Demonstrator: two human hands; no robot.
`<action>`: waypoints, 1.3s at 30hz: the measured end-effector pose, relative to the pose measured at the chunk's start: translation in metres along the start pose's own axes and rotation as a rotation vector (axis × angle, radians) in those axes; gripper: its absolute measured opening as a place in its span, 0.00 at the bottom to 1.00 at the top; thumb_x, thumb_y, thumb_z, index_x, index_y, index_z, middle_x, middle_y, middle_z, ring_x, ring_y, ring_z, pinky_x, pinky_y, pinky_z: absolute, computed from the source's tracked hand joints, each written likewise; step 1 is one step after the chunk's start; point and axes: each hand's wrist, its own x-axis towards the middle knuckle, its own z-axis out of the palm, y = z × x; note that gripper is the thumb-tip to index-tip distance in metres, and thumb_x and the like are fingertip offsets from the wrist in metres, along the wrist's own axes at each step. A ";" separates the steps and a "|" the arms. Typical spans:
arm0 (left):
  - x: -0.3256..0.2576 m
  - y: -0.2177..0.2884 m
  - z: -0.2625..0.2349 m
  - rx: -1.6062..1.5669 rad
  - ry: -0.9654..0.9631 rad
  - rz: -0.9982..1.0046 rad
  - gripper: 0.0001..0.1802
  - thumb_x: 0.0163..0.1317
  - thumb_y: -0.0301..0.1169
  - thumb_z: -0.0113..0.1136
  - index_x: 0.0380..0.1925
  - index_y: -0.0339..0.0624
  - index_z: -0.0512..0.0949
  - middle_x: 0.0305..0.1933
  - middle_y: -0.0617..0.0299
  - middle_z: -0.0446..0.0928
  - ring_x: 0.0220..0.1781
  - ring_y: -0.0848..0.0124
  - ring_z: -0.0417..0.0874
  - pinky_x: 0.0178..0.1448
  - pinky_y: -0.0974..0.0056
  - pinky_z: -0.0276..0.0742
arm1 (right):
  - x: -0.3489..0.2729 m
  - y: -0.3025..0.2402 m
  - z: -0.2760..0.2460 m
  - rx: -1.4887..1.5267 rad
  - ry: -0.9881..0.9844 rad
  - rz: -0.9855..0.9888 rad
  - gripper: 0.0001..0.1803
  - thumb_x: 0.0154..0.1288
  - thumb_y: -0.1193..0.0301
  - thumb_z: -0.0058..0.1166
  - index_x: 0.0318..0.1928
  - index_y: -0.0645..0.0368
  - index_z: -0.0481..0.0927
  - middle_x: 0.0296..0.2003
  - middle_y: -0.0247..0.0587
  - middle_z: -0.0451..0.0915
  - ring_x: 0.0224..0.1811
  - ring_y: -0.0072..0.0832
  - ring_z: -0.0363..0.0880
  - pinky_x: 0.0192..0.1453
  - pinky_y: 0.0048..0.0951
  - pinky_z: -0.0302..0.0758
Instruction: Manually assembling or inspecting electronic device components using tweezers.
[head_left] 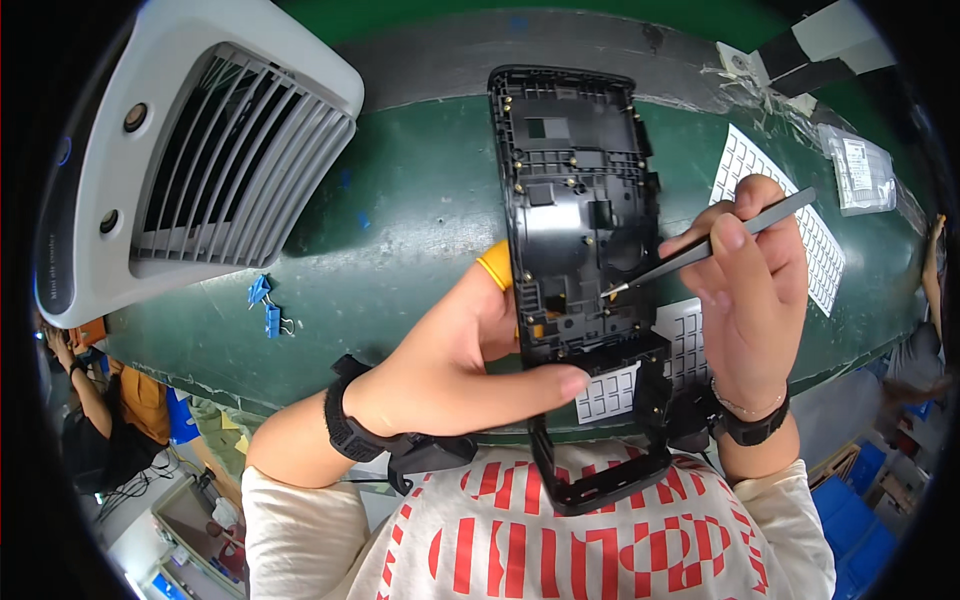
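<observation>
My left hand (470,350) holds a long black plastic housing frame (575,200) upright over the green table, gripping its lower part; one finger wears a yellow finger cot (497,265). My right hand (745,285) pinches grey metal tweezers (715,243), whose tip touches the inside of the frame near its right edge. Both wrists wear black straps.
A white desk fan (190,150) stands at the left of the green table (400,230). Blue binder clips (265,305) lie below it. Sheets of small white stickers (820,240) lie right and under the frame. A plastic bag (860,170) lies far right. Other people sit at the edges.
</observation>
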 end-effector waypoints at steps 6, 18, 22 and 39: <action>-0.001 -0.006 0.002 0.015 0.027 0.035 0.44 0.39 0.09 0.49 0.57 0.44 0.42 0.56 0.56 0.57 0.58 0.65 0.61 0.58 0.60 0.57 | 0.001 0.001 0.004 -0.060 -0.022 -0.042 0.09 0.56 0.72 0.44 0.35 0.57 0.58 0.19 0.34 0.68 0.25 0.18 0.72 0.19 0.10 0.54; -0.003 -0.010 0.006 -0.103 0.042 -0.013 0.49 0.38 0.11 0.55 0.58 0.47 0.40 0.58 0.53 0.54 0.60 0.63 0.57 0.60 0.57 0.53 | -0.006 0.005 0.013 -0.201 0.010 -0.163 0.14 0.54 0.75 0.43 0.37 0.61 0.54 0.18 0.41 0.71 0.20 0.25 0.73 0.30 0.18 0.69; -0.004 -0.010 0.005 -0.070 0.017 0.010 0.50 0.37 0.10 0.54 0.58 0.47 0.39 0.58 0.54 0.55 0.59 0.63 0.59 0.59 0.57 0.55 | -0.007 0.006 0.013 -0.200 -0.024 -0.172 0.13 0.54 0.75 0.43 0.37 0.60 0.54 0.18 0.41 0.71 0.20 0.26 0.73 0.29 0.18 0.69; -0.005 -0.011 0.007 -0.043 0.014 0.034 0.50 0.37 0.10 0.54 0.58 0.46 0.37 0.57 0.55 0.55 0.57 0.63 0.61 0.57 0.59 0.59 | -0.006 0.009 0.013 -0.230 -0.037 -0.203 0.12 0.55 0.75 0.42 0.37 0.61 0.54 0.17 0.41 0.70 0.19 0.26 0.72 0.29 0.19 0.70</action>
